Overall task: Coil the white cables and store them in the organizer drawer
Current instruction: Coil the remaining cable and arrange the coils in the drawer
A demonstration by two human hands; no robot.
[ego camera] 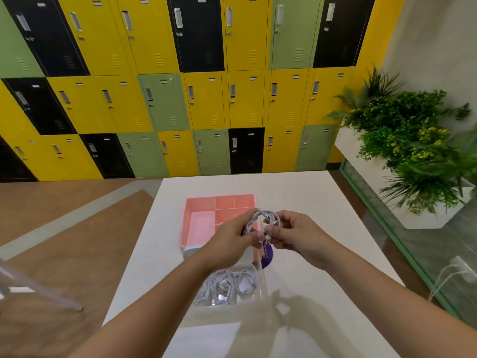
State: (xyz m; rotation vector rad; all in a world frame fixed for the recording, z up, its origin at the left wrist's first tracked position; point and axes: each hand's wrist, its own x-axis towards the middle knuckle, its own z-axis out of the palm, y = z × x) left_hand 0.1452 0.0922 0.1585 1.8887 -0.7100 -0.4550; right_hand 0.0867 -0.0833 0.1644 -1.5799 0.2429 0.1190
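Note:
Both my hands hold one white cable (265, 217) wound into a small coil, raised above the pink organizer drawer (200, 223). My left hand (232, 241) grips the coil's left side, thumb near its lower end. My right hand (291, 232) pinches the coil's right side and the cable end between thumb and fingers. The drawer has several compartments; the ones I can see hold nothing. Nearer to me a clear tray (254, 267) holds several loose white cables (227, 285).
The white table (309, 202) carries the drawer and tray; a purple round label (267, 254) shows below my hands. Lockers line the far wall. A planter with green plants (413, 151) stands to the right, a clear chair leg (38, 288) at left.

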